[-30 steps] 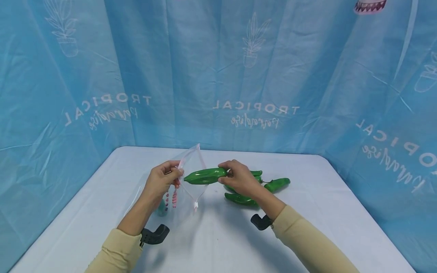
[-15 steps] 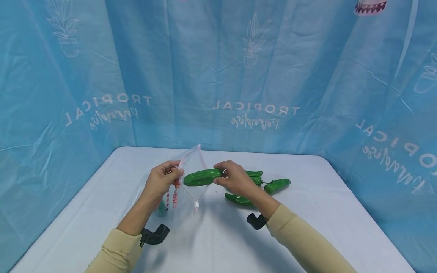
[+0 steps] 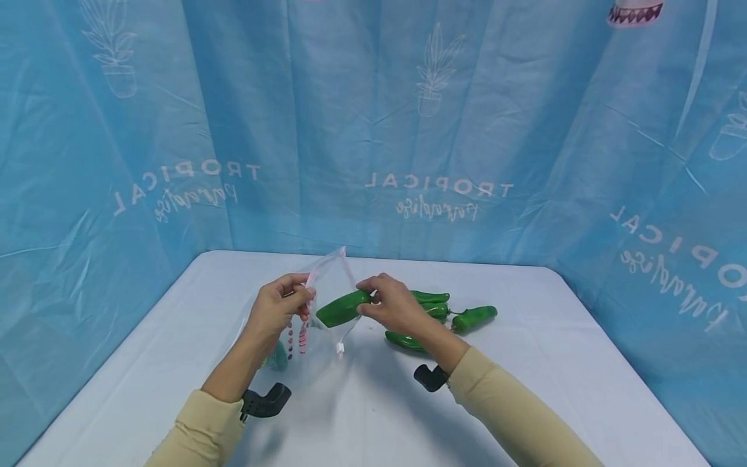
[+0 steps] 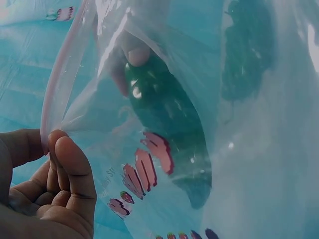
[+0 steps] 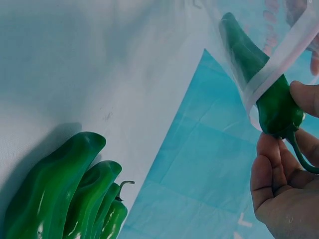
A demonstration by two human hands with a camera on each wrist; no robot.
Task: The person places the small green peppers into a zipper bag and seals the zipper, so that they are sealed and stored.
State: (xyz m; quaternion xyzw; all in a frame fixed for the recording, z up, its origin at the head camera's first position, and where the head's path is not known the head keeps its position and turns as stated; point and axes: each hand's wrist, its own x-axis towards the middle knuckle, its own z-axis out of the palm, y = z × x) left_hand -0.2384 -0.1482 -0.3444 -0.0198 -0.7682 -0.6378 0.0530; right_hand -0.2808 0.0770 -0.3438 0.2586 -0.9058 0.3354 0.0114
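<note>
My left hand (image 3: pixel 277 308) pinches the rim of a clear zip bag (image 3: pixel 334 269), whose mouth gapes to the right. A long green chili pepper (image 3: pixel 343 309) is held by its stem end in my right hand (image 3: pixel 392 305). Its tip and most of its body lie inside the bag, seen through the film in the left wrist view. In the right wrist view, thumb and fingers (image 5: pixel 269 167) grip the pepper at the stem, just outside the bag's edge. A white slider (image 3: pixel 340 348) hangs at the bag's lower corner. Low in the bag, a blurred green shape (image 3: pixel 277 357) shows through.
Several more green peppers (image 3: pixel 474 318) lie on the white table (image 3: pixel 373 415), right of the bag and partly behind my right arm. A blue printed curtain (image 3: pixel 327 130) surrounds the table at the back and sides.
My right hand has moved left, pushing the pepper from the bag's mouth into it. The pepper now tilts tip down. My left hand keeps its hold on the rim, nearly still.
</note>
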